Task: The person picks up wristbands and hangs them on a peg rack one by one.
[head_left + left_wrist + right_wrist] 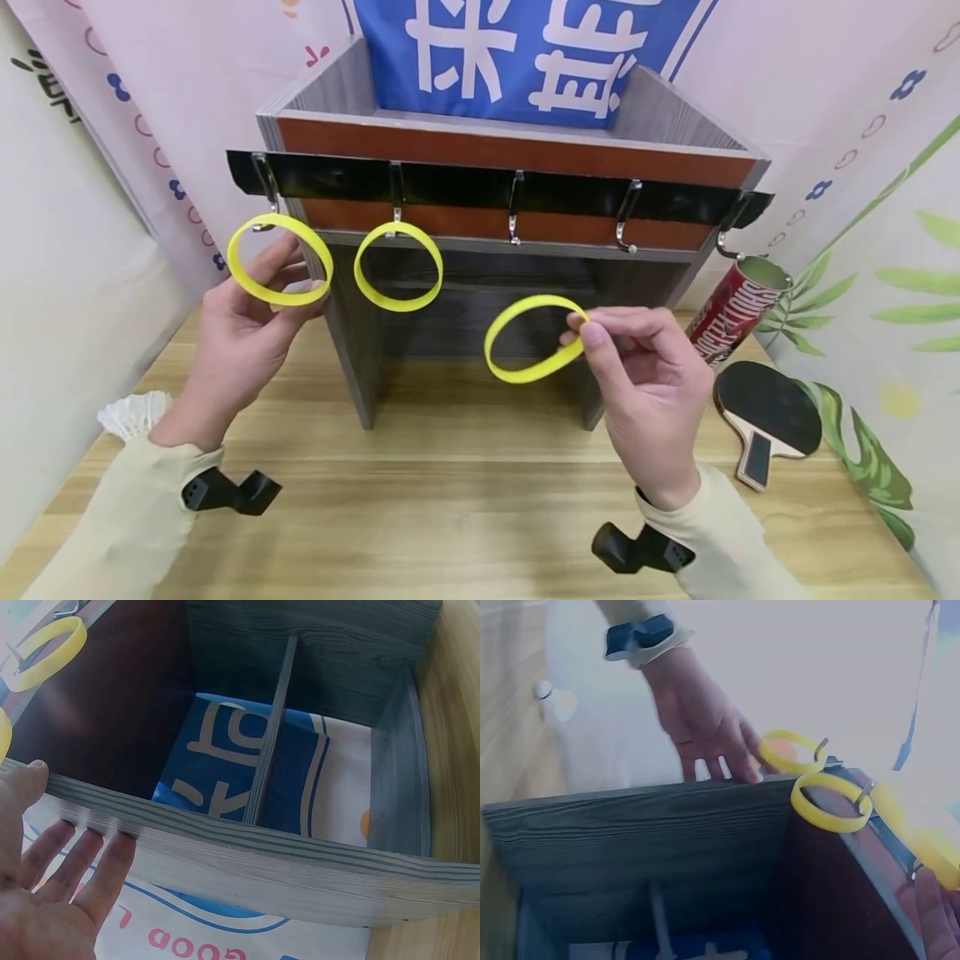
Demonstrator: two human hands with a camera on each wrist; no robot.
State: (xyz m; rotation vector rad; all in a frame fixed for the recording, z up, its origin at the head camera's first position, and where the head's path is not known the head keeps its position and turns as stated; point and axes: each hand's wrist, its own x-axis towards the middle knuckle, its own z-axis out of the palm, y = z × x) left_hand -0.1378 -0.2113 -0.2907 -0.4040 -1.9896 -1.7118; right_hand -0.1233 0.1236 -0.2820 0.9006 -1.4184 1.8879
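Note:
My right hand (652,383) pinches a yellow wristband (534,377) between thumb and fingers, in front of the shelf's opening. A second wristband (399,305) hangs from the second hook (397,196) of the black hook rack (457,187). Another wristband (279,297) hangs from the leftmost hook (264,179), in front of my left hand (243,325). That hand touches the left side panel (225,844) of the grey shelf with fairly straight fingers against its outer face; the thumb (34,784) lies at the front edge.
The shelf (347,333) stands on a wooden table (450,517) and carries the rack along its brown front. Bare hooks (516,208) run along the right half. A red can (738,304) and a black table tennis paddle (772,408) sit at the right. A white object (135,414) lies at the left.

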